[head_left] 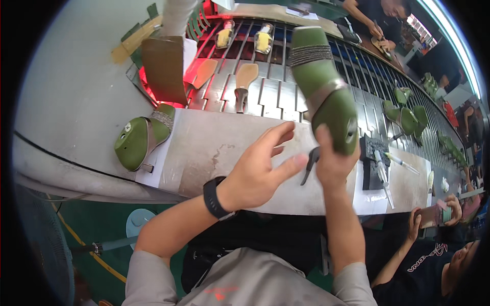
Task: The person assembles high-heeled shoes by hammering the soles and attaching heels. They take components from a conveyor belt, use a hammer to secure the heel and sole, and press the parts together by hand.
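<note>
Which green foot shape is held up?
The green shoe last in the right hand; the leftmost one sits at the worktable's end, and those farther right line the conveyor.

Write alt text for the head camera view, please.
The person's bare right hand holds a green foot-shaped last wrapped with grey cord and a brown strap, the empty, open left hand beside it. A second green last rests at left; beyond the pale worktop runs a slatted metal conveyor.

A shoe factory workshop: a slatted metal conveyor (273, 93) runs beyond the near bench (196, 148), with a tan sole (247, 74) on it; a green shoe form (312, 74) is held up, more forms (407, 121) stand right, and a far-right worker (371, 10) handles a piece.
</note>
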Demonstrator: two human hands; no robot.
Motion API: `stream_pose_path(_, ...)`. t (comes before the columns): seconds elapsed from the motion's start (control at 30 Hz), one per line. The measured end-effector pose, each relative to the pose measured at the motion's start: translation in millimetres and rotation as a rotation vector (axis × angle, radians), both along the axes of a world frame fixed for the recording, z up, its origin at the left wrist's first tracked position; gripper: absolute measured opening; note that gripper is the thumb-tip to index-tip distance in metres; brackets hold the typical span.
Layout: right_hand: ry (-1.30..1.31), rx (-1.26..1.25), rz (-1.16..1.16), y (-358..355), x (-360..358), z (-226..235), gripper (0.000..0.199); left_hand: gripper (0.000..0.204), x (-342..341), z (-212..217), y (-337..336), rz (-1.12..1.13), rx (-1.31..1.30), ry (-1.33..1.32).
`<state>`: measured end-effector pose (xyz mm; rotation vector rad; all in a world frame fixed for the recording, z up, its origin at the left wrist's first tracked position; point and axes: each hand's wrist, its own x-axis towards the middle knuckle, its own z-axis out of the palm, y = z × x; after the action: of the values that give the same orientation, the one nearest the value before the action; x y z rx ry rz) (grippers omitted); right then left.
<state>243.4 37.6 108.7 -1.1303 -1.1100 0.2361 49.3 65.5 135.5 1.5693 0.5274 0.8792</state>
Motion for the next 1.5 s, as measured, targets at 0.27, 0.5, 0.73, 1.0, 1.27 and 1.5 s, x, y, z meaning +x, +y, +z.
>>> stream_pose_path(0.27,-0.197,-0.493,-0.367,99,149,-38,0.049,0.061,-203,-8,31,1.205,0.638,0.414)
stream_pose_path(0.5,-0.509,-0.358,-0.510,54,110,-58,0.070,0.038,-247,-26,44,0.890,0.005,0.180)
stream_pose_path(0.73,-0.691,-0.321,-0.262,-65,18,-67,0.034,0.045,-131,-30,-2,0.490,-0.607,-0.434)
stream_pose_path(1.0,-0.709,-0.396,-0.310,-87,36,-72,0.049,0.042,-80,-94,-57,0.249,-0.521,-0.247)
stream_pose_path(1.27,-0.956,-0.665,-0.482,-89,38,-73,0.058,0.042,-73,-69,14,0.114,0.116,0.300)
stream_pose_path(1.5,-0.875,-0.723,-0.244,-109,15,-39,0.048,0.037,-39,-74,-2,0.074,0.465,0.367)
